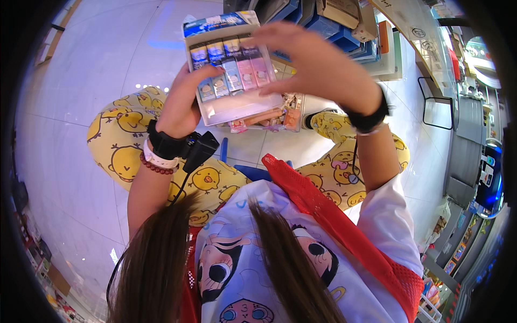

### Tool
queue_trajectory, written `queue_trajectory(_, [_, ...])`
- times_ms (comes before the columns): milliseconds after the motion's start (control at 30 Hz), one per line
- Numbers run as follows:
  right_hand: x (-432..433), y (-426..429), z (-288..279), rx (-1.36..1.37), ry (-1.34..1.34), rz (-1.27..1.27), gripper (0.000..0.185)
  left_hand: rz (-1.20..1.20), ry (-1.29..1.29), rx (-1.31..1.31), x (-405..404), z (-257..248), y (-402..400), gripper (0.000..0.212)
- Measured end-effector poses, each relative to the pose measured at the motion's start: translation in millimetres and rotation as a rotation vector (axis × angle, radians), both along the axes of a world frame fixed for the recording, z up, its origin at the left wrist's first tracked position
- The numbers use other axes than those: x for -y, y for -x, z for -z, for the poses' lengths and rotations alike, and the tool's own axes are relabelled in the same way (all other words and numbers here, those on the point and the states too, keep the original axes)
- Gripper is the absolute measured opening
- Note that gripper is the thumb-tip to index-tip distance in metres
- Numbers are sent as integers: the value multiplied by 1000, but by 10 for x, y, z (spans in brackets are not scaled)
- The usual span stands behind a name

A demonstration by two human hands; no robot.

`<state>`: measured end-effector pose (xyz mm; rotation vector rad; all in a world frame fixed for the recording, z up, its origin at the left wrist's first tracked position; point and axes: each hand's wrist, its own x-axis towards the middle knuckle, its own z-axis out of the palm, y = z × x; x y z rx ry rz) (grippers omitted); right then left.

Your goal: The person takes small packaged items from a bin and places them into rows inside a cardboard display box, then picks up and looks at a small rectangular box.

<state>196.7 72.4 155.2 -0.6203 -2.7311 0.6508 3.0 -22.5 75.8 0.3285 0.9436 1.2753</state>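
My left hand (183,95) holds an open cardboard display box (234,111) by its left side, thumb over the small packs inside. Several small printed packs (233,76) stand in rows in the box, dark blue and yellow at the back, light blue and pink in front. The near part of the box shows a bare white inner surface. My right hand (301,60), slightly blurred, is at the box's right side with fingers spread, the fingertips over its right edge; whether they touch it I cannot tell. Behind and below the box is a clear container (299,113) with small wrapped items.
Blue boxes (343,37) and cardboard boxes (339,12) are stacked beyond my right hand. A shelf edge (424,44) runs along the upper right, with a black wire stand (438,113) below. My legs in yellow patterned trousers flank the container on the tiled floor (72,121).
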Motion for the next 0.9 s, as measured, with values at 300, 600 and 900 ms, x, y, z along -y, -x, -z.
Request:
queue_trajectory(300, [-651, -1388, 1928, 223, 481, 706, 13, -107, 73, -24, -26, -86, 285, 31])
queue_trajectory(600, [60, -929, 3564, -69, 264, 701, 71, -119, 69, -52, -52, -136, 548, 26])
queue_trajectory(900, [22, -693, 3869, 81, 184, 748, 58, 25, -215, -330, 54, -69, 518, 44])
